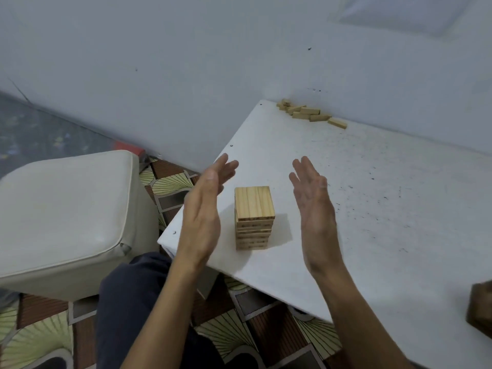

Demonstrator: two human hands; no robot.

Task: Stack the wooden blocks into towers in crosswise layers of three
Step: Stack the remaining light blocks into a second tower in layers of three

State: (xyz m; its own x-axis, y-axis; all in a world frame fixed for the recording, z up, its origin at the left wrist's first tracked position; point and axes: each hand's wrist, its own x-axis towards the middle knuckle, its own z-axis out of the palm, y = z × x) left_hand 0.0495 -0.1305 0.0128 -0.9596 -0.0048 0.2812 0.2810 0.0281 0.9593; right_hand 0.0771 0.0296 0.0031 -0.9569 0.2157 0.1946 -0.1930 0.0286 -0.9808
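A tower of wooden blocks [254, 217] stands on the white table [372, 198] near its left front corner, several crosswise layers high, its top layer three blocks side by side. My left hand [205, 209] is held flat and upright just left of the tower, fingers straight, not touching it. My right hand [314, 209] mirrors it on the right side, also flat and apart from the tower. Several loose wooden blocks [310, 114] lie scattered at the table's far edge against the wall.
A cream cushioned stool [66, 217] stands left of the table. A brown wooden object [480, 308] shows at the right edge of view. The wall runs close behind the table. Patterned floor and my dark-trousered knee [133, 302] are below.
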